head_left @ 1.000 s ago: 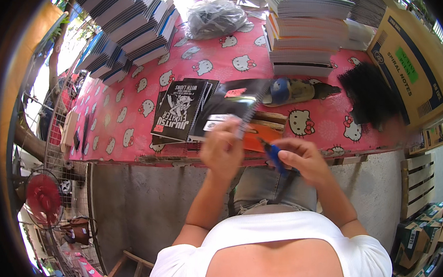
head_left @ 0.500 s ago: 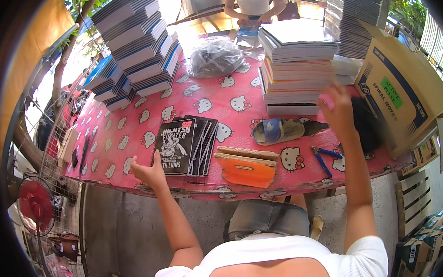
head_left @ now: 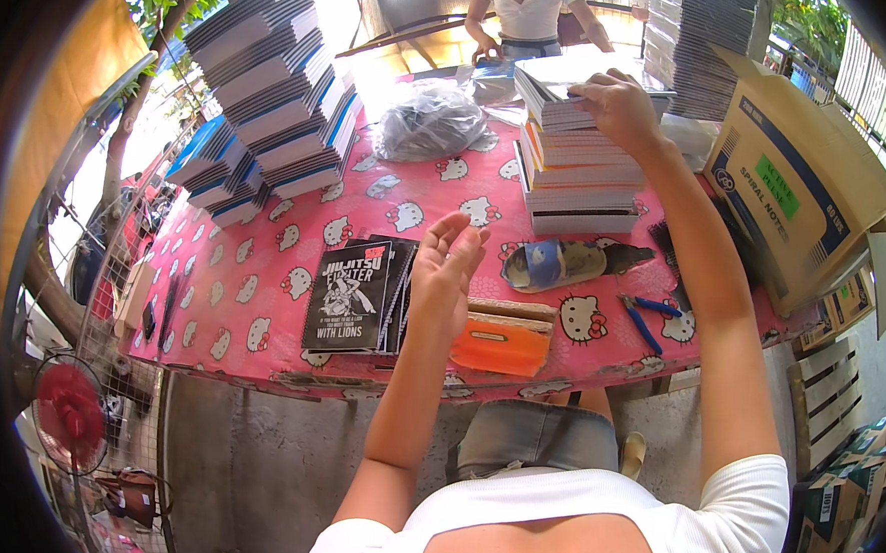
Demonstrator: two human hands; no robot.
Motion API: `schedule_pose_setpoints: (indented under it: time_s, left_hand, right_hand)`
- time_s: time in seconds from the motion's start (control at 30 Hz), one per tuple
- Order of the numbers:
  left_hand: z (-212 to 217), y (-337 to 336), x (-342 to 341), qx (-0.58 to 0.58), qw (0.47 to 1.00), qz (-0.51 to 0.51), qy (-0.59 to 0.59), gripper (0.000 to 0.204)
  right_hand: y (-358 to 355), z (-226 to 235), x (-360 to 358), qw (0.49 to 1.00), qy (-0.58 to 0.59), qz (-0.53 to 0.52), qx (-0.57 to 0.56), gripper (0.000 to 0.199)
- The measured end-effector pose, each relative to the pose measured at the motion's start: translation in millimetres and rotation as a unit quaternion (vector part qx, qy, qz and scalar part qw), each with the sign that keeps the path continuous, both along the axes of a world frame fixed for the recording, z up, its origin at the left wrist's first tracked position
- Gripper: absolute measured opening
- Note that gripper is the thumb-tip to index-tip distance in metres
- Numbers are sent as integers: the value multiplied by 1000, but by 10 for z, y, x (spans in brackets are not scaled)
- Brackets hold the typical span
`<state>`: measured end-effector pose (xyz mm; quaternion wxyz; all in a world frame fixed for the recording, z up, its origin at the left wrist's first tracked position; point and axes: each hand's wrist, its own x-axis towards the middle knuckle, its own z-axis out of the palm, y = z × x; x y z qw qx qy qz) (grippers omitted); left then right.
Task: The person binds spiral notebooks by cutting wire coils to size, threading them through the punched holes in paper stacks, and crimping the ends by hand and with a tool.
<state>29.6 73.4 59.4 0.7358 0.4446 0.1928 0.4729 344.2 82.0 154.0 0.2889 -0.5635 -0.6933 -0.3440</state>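
Where the pink-covered worktop comes closest to the person, an orange block with a small slot in its front lies near the edge. Just to the left of the block is a small pile of black notebooks, the top one showing a white drawing. Over the gap between pile and block rises the left hand, covering part of each in this view; its fingers are loosely curled and partly open, and nothing shows in them. To the right of the block lie blue-handled pliers, handles spread apart. Just beyond the block is a long, dark bundle with a blue band. Farther off, to the block's right, a black bristly heap shows partly behind the right forearm, near an open carton. Beyond the block and bundle stands a tall stack of notebooks. On its top rests the right hand, fingers bent down and close together; I cannot tell whether they grip a notebook. Beyond the block to the left sit a grey plastic bag and leaning notebook towers. Farthest beyond the block, a co-worker stands across the worktop.
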Motion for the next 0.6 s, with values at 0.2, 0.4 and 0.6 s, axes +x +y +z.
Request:
schedule_pose_setpoints:
  time_s: [0.2,0.4,0.6]
  left_hand:
    - [139,225,84,-120,982,-117,-83,36]
    - [181,-13,-209,254,959,76,103,31]
    - [244,-5,-484,373,913,14,165,29]
  right_hand:
    - [-862,-527,-1345,980,-99,168,42,22]
    - [-1422,-1053,-1204,970,218,7,106,41]
    - [-1627,-1608,-1324,861,493,123,-15,26]
